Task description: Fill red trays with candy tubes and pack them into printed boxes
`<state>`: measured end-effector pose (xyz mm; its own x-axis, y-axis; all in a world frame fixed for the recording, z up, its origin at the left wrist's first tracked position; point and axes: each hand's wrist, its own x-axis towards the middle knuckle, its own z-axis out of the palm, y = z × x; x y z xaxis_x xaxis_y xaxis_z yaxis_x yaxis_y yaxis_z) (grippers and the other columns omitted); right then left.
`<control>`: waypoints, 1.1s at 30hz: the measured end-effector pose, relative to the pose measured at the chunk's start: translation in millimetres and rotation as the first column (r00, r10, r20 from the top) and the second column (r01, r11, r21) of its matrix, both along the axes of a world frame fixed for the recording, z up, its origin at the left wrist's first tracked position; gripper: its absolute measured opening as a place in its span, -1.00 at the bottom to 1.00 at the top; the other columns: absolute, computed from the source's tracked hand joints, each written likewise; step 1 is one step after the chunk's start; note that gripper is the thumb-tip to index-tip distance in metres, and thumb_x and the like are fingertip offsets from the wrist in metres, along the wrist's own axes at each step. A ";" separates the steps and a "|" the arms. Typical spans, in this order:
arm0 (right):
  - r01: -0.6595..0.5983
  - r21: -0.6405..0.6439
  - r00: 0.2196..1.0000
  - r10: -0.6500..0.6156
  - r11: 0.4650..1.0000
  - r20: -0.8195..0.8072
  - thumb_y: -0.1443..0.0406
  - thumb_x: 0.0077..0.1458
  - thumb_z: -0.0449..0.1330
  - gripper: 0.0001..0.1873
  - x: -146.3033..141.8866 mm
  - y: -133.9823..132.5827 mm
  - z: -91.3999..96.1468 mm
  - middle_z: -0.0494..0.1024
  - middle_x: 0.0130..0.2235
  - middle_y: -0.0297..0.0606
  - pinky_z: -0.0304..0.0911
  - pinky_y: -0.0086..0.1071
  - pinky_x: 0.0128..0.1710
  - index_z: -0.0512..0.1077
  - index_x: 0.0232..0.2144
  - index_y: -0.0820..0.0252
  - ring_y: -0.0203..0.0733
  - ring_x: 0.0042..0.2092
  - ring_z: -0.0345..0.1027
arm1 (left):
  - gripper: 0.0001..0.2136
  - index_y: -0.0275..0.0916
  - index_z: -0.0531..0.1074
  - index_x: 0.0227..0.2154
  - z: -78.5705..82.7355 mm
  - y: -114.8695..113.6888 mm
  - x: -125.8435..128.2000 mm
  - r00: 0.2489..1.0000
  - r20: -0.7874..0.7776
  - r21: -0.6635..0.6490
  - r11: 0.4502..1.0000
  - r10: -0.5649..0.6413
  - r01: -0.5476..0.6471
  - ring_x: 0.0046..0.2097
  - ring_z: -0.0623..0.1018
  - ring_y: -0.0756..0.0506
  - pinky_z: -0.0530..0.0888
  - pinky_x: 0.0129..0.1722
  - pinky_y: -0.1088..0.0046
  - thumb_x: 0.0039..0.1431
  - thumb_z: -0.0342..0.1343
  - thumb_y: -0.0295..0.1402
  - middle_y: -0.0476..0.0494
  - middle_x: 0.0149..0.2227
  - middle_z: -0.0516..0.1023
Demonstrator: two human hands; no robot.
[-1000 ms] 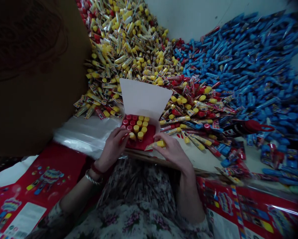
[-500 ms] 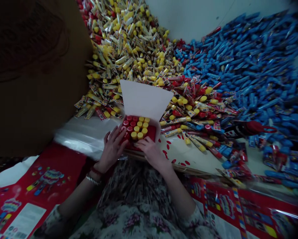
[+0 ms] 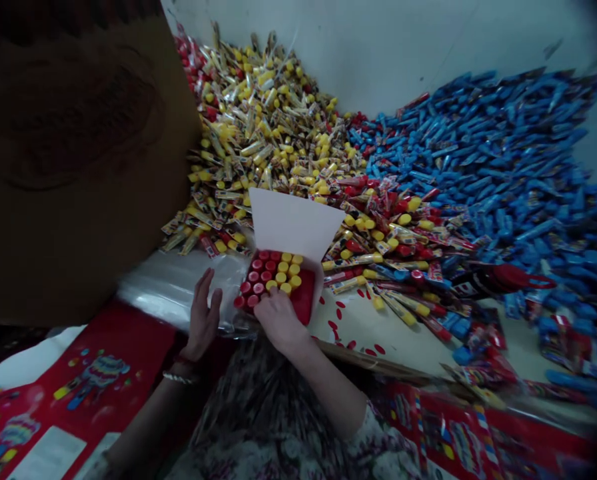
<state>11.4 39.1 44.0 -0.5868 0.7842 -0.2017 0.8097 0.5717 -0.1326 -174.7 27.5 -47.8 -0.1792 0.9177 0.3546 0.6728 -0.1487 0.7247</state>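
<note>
Right hand [image 3: 278, 320] laid over red- and yellow-capped tubes [image 3: 273, 273], grip unconfirmed, these packed in a red tray [image 3: 303, 300]; left hand [image 3: 202, 313] open, apart. Risk noted: tray sliding on plastic sheeting [image 3: 178, 293] under uneven pressure, tubes spilled.

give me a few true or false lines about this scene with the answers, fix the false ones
The white card lid stands open behind the red tray. True.
The right hand rests over the near part of the tray. True.
The left hand grips the lid. False: it is raised open beside the tray, apart from the lid.
The pile of blue tubes lies left of the yellow-capped pile. False: it lies to the right.
A pale bracelet circles the left wrist. True.
</note>
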 end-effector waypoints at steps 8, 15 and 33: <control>0.231 0.351 0.858 -0.020 0.907 -0.514 0.40 0.22 0.04 -0.64 49.9 -40.1 -45.9 0.45 0.03 -0.07 0.32 -0.26 -0.07 0.36 0.06 0.17 -0.13 -0.03 0.37 | -0.72 -0.16 0.38 0.00 -12.4 -51.1 -41.9 0.884 -0.442 0.109 0.987 0.154 -0.118 -0.04 0.42 -0.25 0.45 -0.08 0.03 0.27 -0.06 -0.29 -0.27 -0.04 0.37; 0.789 -0.025 0.331 -0.459 0.613 -0.825 0.21 0.25 0.02 -0.71 100.9 -68.6 -89.8 0.54 -0.22 -0.12 0.36 -0.33 -0.27 0.43 -0.13 0.24 -0.18 -0.26 0.43 | -0.56 -0.22 0.11 0.24 6.3 -66.0 55.8 0.764 -0.352 -0.469 0.808 -0.541 0.356 -0.28 0.57 -0.09 0.49 -0.27 0.41 0.35 -0.23 -0.25 -0.20 -0.29 0.58; 0.941 0.005 0.253 -0.698 0.337 -0.670 0.12 0.14 -0.02 -0.49 183.5 -20.3 -107.5 0.46 -0.12 0.06 0.21 -0.18 -0.08 0.40 -0.03 0.38 0.00 -0.10 0.32 | -0.75 -0.24 0.43 -0.19 -5.7 -45.4 70.6 0.779 -0.367 -0.480 0.821 -0.508 0.310 -0.42 0.56 -0.16 0.37 -0.52 0.43 0.30 -0.17 -0.36 -0.20 -0.41 0.57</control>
